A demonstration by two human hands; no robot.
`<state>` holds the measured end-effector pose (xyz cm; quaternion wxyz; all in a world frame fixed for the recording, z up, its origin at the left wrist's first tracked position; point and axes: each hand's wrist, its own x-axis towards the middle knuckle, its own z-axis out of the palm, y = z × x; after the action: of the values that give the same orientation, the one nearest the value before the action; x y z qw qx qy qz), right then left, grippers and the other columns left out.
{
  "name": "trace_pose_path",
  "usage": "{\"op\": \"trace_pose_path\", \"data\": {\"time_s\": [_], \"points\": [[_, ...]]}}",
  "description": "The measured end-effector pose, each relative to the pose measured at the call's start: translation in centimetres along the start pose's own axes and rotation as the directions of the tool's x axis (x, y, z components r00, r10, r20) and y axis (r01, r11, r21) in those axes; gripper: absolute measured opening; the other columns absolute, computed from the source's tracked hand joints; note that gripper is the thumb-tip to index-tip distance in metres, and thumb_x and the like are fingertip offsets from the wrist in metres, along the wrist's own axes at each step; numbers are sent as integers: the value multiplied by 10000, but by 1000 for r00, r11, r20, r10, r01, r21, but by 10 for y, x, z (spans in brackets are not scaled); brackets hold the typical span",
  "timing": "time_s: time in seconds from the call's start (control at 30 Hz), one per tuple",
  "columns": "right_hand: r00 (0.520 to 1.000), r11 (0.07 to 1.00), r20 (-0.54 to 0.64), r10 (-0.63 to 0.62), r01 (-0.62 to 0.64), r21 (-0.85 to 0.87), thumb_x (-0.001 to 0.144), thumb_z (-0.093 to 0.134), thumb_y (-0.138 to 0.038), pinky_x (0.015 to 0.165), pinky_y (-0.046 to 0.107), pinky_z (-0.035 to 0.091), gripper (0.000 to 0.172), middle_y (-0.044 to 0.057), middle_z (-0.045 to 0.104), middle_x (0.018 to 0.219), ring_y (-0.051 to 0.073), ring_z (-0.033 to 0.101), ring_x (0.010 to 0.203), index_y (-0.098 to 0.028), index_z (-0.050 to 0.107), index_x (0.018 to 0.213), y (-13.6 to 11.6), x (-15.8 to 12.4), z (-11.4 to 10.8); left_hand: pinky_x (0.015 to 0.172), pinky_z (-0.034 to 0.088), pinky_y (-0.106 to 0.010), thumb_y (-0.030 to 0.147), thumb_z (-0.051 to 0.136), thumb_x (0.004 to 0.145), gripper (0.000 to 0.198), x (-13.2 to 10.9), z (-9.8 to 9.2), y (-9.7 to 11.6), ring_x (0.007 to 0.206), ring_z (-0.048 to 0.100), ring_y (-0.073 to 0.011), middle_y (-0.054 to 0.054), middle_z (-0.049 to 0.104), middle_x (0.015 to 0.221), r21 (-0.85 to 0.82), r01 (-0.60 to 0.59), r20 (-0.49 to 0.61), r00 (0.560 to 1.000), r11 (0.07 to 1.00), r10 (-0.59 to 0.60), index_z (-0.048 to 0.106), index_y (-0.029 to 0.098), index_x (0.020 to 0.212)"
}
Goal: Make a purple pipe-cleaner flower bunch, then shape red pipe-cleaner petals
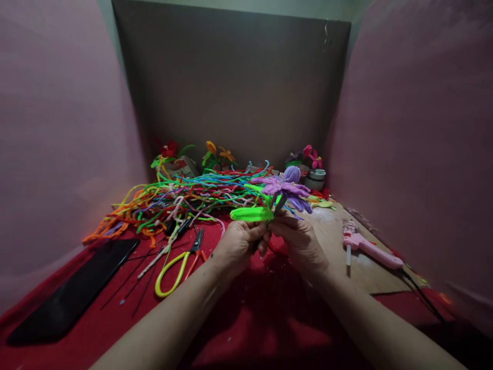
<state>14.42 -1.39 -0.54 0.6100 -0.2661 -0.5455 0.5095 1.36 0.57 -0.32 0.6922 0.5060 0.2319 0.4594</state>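
Both hands meet at the middle of the view around a pipe cleaner flower (287,187), its petals purple and lilac. A bright green leaf (251,213) sticks out to the left of its stem. My left hand (242,241) is closed, thumb and fingers pinching the stem just below the leaf. My right hand (298,244) is closed too, its fingertips on the stem right under the petals. The lower stem is mostly hidden by the fingers. Left of my left hand lie yellow-handled scissors (173,272) on the red cloth (246,329).
A heap of coloured pipe cleaners (200,190) spreads behind the hands. A black phone-like slab (73,293) lies at left, near thin dark wires. At right a pink glue gun (372,249) rests on a brown board (327,236). Finished flowers (221,154) and a jar (315,180) stand behind.
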Motion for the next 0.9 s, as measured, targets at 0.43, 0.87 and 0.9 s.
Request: {"op": "trace_pose_path", "data": {"time_s": [0.43, 0.87, 0.9], "points": [[996, 995, 0, 94, -94, -22, 618, 700, -190, 695, 298, 445, 36, -21, 618, 638, 129, 528, 634, -200, 709, 652, 3, 6, -14, 362, 177, -128, 203, 649, 723, 160, -1, -11, 5, 346, 231, 9, 60, 442, 510, -130, 229, 211, 957, 965, -198, 508, 129, 708], [998, 988, -57, -32, 23, -152, 767, 571, -251, 609, 278, 421, 205, -18, 574, 566, 132, 513, 570, -212, 638, 577, 9, 0, -8, 464, 355, -203, 271, 519, 812, 176, -4, 10, -2, 437, 464, -81, 8, 543, 550, 382, -43, -46, 997, 923, 65, 565, 139, 705], [995, 984, -84, -44, 29, -178, 759, 581, -248, 631, 278, 422, 168, -14, 597, 618, 140, 530, 613, -218, 650, 609, 9, 0, -8, 518, 386, -215, 262, 532, 803, 137, -6, 12, -3, 499, 506, -101, -1, 573, 593, 452, -92, -66, 988, 887, 137, 581, 148, 744]]}}
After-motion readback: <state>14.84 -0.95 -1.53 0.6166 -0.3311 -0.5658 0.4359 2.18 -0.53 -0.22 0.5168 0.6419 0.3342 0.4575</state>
